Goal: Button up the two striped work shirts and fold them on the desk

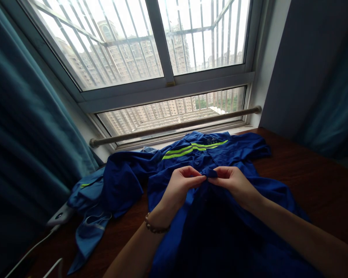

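In the head view, the blue shirt (159, 181) spreads across the lower centre, its top near the window rail (176, 126). Counter (316, 166) wood shows at right. Left hand (181, 183) and right hand (234, 181) each grip the shirt's front in a pinch. Lighter blue cloth (89, 231) and a cabled white device (60, 215) crowd the lower left, beside a curtain (37, 96).

left forearm (136, 245) and right forearm (295, 227) extended forward and converging, with left hand (177, 187) and right hand (238, 184) facing each other, close together, each set in a pinch grip.
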Motion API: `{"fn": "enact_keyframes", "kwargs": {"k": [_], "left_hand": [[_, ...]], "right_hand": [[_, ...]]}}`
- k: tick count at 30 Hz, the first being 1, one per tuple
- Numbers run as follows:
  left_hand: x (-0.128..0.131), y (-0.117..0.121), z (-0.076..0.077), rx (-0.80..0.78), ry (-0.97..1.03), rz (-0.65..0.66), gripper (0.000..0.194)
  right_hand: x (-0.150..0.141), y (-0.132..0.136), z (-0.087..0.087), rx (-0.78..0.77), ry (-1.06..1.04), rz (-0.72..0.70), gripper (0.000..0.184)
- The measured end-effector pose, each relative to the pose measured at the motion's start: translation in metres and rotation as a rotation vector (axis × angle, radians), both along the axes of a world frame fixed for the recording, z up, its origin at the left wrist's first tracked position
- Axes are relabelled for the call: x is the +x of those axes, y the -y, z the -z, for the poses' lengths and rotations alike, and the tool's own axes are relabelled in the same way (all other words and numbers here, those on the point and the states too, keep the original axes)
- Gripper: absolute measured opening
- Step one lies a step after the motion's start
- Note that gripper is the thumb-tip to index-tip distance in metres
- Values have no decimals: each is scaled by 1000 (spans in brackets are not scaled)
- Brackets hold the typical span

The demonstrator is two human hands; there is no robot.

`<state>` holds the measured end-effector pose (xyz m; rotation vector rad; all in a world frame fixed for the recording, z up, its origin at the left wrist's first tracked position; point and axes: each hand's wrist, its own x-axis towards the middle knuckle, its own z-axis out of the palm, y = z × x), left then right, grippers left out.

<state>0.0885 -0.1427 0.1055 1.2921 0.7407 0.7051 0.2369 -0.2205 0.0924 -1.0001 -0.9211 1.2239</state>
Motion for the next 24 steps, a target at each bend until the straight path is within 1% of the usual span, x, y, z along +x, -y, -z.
{"fn": "enact_keyframes", "kwargs": {"k": [6,9,11,17,21,24], "left_hand": [[0,2,-1,147,-40,-34,22],[0,3,-2,177,-65,-54,22],[0,4,-3,186,-80,-71,22],[0,5,-3,237,-98,-111,23],[0,5,1,273,-94,-124,23],[-1,5,3,304,-93,-141,23]], "right_hand": [[-1,-2,2,-75,-64,-70,30],[-2,-2,0,-92,-127,-94,32],[-3,-2,0,-81,-126,-81,31],[-4,0,2,-9,-7,-4,24],[-4,1,0,48,167,41,20],[-3,3,-2,95,272,47,20]]}}
